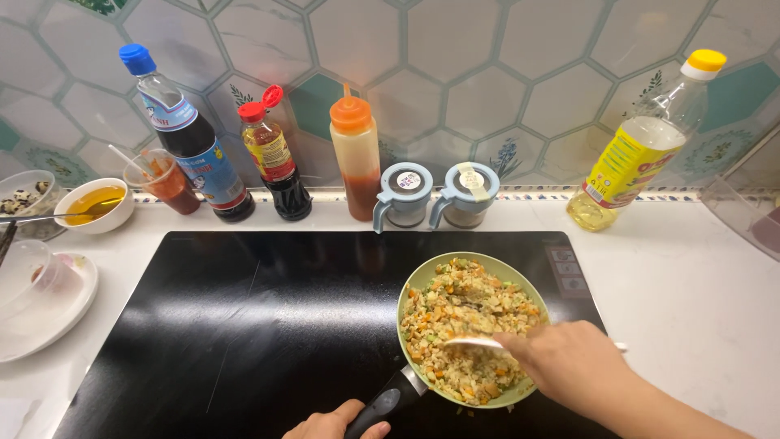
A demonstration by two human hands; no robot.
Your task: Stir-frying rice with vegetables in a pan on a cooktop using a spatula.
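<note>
1. A white tabletop point(691, 301) carries a black cooktop point(244, 325).
2. A pale green frying pan point(414, 284) of fried rice point(463, 313) sits on the cooktop's near right part.
3. Sauce bottles point(195, 146) and two small lidded jars point(406, 191) line the tiled wall.
4. The right hand point(577, 366) reaches over the pan's right rim, fingers closed around a white spatula point(475, 343) lying in the rice.
5. The left hand point(333, 424), fingers wrapped, grips the black pan handle point(388, 404).
</note>
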